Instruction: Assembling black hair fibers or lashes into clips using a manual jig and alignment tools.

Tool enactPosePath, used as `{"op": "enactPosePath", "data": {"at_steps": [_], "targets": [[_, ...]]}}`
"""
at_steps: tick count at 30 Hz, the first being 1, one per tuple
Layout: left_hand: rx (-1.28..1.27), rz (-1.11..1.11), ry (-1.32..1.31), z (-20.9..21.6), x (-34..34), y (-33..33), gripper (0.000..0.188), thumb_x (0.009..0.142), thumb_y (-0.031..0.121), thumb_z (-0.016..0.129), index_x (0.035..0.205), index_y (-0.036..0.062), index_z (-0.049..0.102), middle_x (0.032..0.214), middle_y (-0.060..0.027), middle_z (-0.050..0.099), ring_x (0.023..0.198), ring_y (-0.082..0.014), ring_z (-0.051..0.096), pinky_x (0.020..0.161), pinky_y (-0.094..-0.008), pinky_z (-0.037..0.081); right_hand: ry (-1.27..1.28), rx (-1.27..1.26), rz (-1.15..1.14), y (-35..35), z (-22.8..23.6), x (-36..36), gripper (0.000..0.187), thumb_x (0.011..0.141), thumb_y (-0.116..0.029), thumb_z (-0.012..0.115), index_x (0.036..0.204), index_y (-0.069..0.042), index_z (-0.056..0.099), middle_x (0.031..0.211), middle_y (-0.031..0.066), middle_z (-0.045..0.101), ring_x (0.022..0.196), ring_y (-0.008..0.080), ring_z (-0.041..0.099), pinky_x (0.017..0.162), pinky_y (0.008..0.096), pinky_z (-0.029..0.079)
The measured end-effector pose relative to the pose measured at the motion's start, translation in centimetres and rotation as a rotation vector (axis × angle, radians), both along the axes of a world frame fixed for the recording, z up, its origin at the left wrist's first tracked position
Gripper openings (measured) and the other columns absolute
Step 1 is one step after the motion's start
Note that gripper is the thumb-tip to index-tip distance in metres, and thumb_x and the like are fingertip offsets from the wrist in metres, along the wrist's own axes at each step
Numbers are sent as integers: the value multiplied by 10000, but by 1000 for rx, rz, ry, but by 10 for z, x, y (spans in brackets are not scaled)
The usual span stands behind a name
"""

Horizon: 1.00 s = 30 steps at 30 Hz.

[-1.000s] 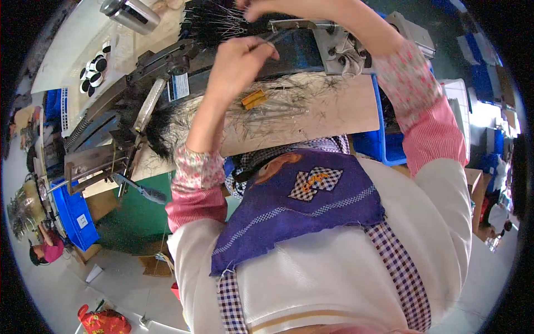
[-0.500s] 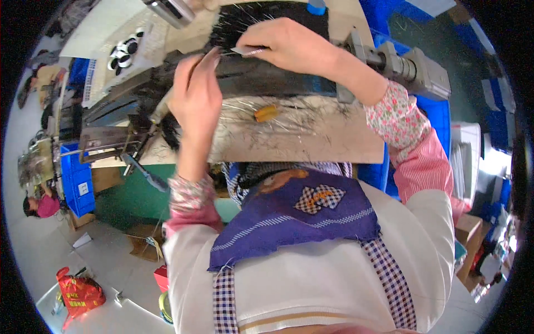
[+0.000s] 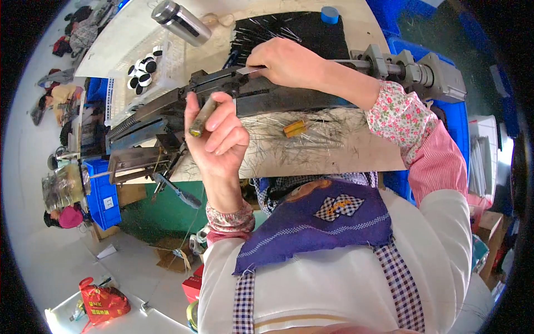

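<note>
Your purple apron with checked straps is nearest the camera. Your left hand is turned palm up, fingers curled and closed around a short metal cylinder, tilted, above the front of the bench. Your right hand is pinched closed on a thin flat metal strip over the dark metal fixture; whether the strip touches the fixture cannot be told.

The light wooden worktop carries scattered fine wire clippings and a yellow block. The fixture runs across the bench behind them, with a grey clamp-and-shaft unit at its right end. Behind the fixture, a black mat bears thin metal rods and a blue round cap. To its left stand a steel tumbler and a white plastic basket containing black-and-white round pieces.

Beyond the bench, note the blue crate at left, the red bag on the pale floor, and a person in pink.
</note>
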<state>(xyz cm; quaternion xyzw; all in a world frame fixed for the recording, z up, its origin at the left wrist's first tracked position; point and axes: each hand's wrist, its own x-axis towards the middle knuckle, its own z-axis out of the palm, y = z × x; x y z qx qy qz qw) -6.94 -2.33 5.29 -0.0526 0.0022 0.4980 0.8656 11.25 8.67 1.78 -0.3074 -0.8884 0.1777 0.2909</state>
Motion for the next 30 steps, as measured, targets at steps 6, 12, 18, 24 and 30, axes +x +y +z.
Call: {"op": "enactPosePath", "data": {"at_steps": [6,12,18,24,30], "targets": [[-52,48,-135,-2,-1,2,398,934,358,509,984,-38,516,618,-21,471,360,-66,393,322,-204,302,-27,17,-33,2,0,-4,109,759,-95,631,837,-22,654,777,152,616,802,341,609,731,423,483],[349,352,1687,-94,34,-6,220,855,100,609,1022,-16,526,765,-40,563,618,-101,550,508,-256,454,-78,-5,-59,1,1,-8,82,754,-93,627,802,-27,640,794,121,618,840,312,613,733,409,497],[441,280,1853,-83,6,-22,188,885,151,614,958,-12,556,690,-29,555,519,-72,490,456,-225,406,-76,403,-39,-47,5,5,111,747,-173,585,768,-66,569,826,79,529,740,232,616,555,351,519],[-482,638,1631,-125,-92,-56,490,957,448,458,738,29,586,531,-27,517,391,-104,433,374,-242,292,-555,66,-29,-108,-68,15,63,749,-58,573,771,0,574,817,133,561,705,250,667,560,334,553],[-368,676,1504,-110,-111,-34,511,950,463,471,878,-18,629,621,-34,568,421,-92,461,373,-235,274,-629,-1,-44,-110,-73,9,207,767,-99,625,914,8,527,938,124,537,741,259,658,573,336,539]]}}
